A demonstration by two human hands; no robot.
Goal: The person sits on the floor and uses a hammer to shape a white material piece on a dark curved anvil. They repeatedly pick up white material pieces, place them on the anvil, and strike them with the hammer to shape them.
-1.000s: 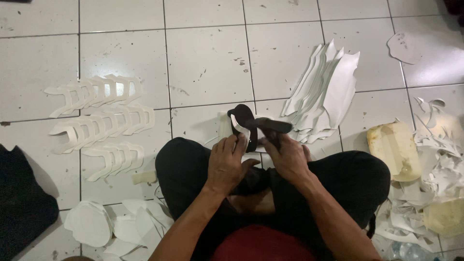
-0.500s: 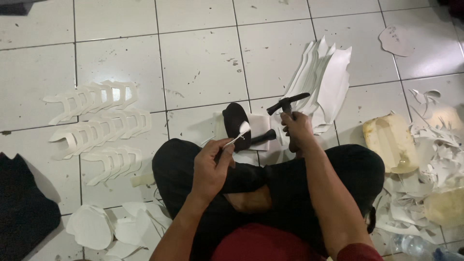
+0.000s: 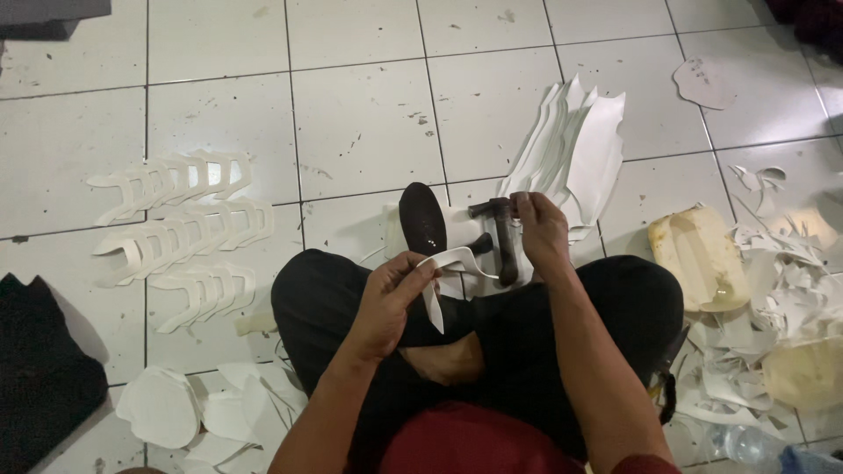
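White is the strip [image 3: 436, 276] that is pinched by the left hand [image 3: 392, 298], fingers curled shut on it, thumb on top; it is bent into a loop at the fingertips and one end is left hanging down towards 6 o'clock. At 2 o'clock from that hand, the right hand [image 3: 542, 230] is closed round the dark hammer [image 3: 502, 241], gripped near its head, the handle held almost upright and pointing down to 6 o'clock. Strip and hammer are kept close together, just apart, above the crossed legs in black trousers [image 3: 492, 342].

Between the two hands, towards 12 o'clock, a dark oval block [image 3: 422, 218] is seen standing on the tiled floor [image 3: 360, 123], with white sheet underneath it. At 1 o'clock from the right hand, a fanned stack of white cut sheets [image 3: 575, 149] is laid on the tiles.

Out at 9 o'clock from the left hand, three rows of white curved cut-outs [image 3: 176, 224] are set out, overlapping one another. At 7 o'clock, rounded white pieces [image 3: 162, 405] are heaped near the knee, and a black cloth [image 3: 39, 369] is seen at the far left edge.

At 3 o'clock from the right hand, a yellowish pad [image 3: 700, 259] is lying on the floor, and beyond it a pile of white offcuts [image 3: 773, 307] is spread.
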